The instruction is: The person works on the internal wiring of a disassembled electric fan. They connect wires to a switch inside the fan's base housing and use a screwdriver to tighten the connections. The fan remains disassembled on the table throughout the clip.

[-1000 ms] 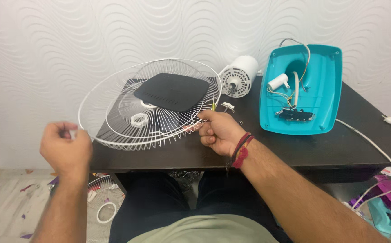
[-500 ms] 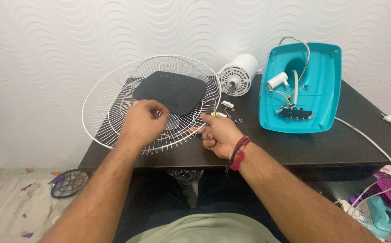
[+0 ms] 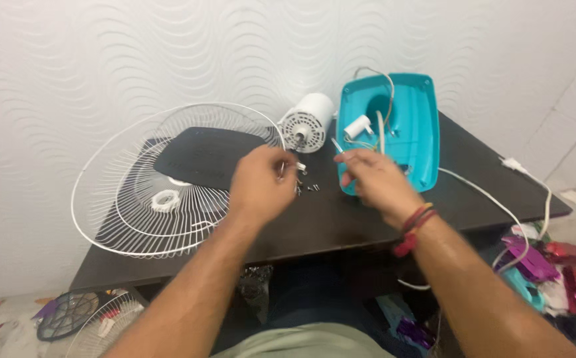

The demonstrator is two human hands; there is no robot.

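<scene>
Left hand (image 3: 259, 185) pinching a small metal bit, grip closed on it, just over the loose screws (image 3: 306, 188) on the counter (image 3: 341, 219) in front of the motor (image 3: 308, 122). Right hand (image 3: 374, 180) half curled, maybe empty, can't tell. Easy to fumble and scatter screws off the edge, or snag the wires right of the motor.

White wire grille (image 3: 149, 199) (glossy), matt dark table (image 3: 341, 219).
</scene>
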